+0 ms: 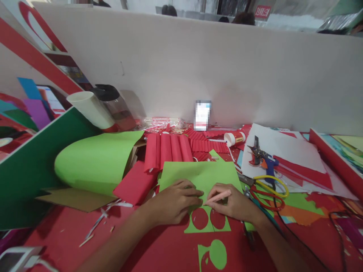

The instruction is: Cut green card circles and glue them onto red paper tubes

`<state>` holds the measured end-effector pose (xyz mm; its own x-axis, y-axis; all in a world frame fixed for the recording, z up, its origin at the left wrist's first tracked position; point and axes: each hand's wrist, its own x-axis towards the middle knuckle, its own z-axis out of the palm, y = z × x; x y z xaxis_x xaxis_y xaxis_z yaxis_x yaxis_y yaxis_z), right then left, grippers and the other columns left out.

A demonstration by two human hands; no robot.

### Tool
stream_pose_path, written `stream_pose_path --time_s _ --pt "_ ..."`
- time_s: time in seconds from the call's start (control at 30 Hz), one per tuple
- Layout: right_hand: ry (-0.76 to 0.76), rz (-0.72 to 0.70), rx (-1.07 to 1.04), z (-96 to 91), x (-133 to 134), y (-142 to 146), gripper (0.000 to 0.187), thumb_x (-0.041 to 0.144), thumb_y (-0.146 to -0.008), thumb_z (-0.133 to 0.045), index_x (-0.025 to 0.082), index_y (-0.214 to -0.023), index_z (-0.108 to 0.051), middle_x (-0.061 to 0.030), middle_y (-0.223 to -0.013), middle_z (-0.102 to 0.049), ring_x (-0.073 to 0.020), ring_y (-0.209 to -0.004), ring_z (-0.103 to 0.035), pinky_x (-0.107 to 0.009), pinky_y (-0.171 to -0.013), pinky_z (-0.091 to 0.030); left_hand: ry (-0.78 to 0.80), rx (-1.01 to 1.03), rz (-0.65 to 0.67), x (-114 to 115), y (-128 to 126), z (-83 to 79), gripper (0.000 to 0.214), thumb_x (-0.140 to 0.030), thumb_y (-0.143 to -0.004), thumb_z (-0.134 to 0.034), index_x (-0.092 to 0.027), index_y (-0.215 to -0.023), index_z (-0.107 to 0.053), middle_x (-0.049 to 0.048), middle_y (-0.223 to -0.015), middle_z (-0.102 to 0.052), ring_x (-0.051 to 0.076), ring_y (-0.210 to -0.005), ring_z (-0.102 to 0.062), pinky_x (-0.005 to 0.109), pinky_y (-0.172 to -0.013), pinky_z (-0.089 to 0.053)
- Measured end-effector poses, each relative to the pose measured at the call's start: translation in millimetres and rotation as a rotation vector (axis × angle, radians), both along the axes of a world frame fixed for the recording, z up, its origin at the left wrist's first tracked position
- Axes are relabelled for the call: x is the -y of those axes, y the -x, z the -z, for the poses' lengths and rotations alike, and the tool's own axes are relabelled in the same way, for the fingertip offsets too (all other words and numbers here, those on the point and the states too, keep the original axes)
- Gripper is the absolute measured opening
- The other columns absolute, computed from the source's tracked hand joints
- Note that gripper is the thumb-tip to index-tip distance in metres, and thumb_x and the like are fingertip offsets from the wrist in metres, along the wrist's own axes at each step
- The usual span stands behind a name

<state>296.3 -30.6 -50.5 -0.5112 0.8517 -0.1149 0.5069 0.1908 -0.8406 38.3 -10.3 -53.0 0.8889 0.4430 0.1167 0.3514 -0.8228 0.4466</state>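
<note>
A bright green sheet of paper (201, 172) lies on the red table, with round holes near its lower edge through which red shows. My left hand (178, 200) rests palm down on the sheet, its fingers stretched toward the middle. My right hand (231, 206) grips a pink pen (219, 197), its tip low at the paper beside the left fingertips. Closer to me lies a green paper disc (217, 254) touching a cut scrap of the same green.
Red paper rolls (170, 149) and a curled green sheet (90, 160) lie left. On the right are yellow-handled scissors (272, 185), red-handled scissors (268, 200) and a blue glue gun (270, 162) with a cable. A phone (202, 115) leans on the white partition (181, 68).
</note>
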Motion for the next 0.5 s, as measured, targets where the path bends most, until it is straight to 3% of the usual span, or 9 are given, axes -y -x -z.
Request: stream_pose_path --time_s 0.2,0.5 --pt "0.032 -0.065 -0.055 -2.6 -2.4 -1.1 0.012 0.030 -0.089 -0.072 0.022 -0.095 -0.078 -0.0057 -0.099 -0.077 -0.0204 -0.092 -0.069 -0.029 -0.083 -0.052 -0.002 -0.027 -0.009 0.3 0.6 -1.2 0.041 -0.007 -0.081 -0.058 -0.022 -0.118 -0.064 0.0009 -0.136 -0.066 0.024 -0.115 -0.055 0.037 -0.100 -0.044" --pt "0.034 -0.057 -0.003 -6.8 -0.5 3.0 0.007 0.028 -0.086 -0.076 0.024 -0.089 -0.080 -0.0037 -0.102 -0.078 -0.0200 -0.097 -0.069 -0.028 -0.088 -0.049 -0.041 -0.033 -0.012 0.0 0.7 -0.2 0.029 -0.012 -0.085 -0.058 -0.022 -0.111 -0.066 0.0059 -0.126 -0.065 0.025 -0.114 -0.056 0.038 -0.102 -0.043"
